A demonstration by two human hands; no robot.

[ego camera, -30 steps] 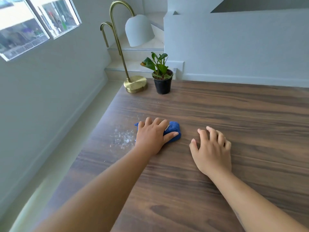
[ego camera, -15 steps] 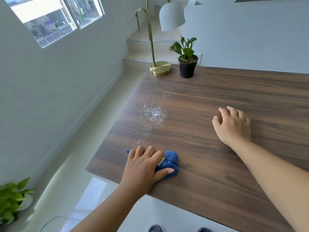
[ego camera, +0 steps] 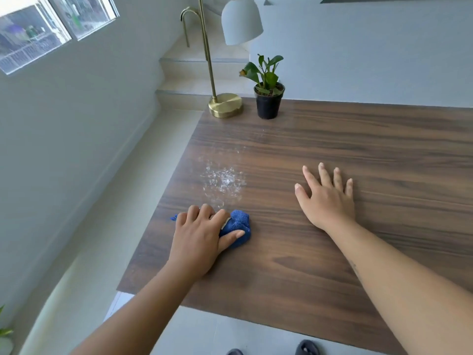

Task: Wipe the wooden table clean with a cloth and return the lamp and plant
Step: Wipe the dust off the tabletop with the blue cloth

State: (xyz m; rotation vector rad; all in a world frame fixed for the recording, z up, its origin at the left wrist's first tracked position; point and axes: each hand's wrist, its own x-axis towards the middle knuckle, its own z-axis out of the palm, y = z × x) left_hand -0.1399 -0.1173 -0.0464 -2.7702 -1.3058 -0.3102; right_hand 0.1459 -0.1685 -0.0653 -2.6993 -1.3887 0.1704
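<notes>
The wiping step is in hand: a patch of white residue (ego camera: 222,180) lies on the wooden worktop (ego camera: 332,265) just beyond the blue cloth (ego camera: 239,224), not yet cleared. The left hand (ego camera: 202,234) grips the bunched cloth, fingers curled over its top, thumb along its near side, close to the worktop's left edge. The right hand (ego camera: 326,196) lies flat and open, fingers spread, palm on the wood, apparently bracing. The next move likely calls for a forward push through the residue. The brass lamp (ego camera: 225,105) and potted plant (ego camera: 268,98) stand at the far left corner
</notes>
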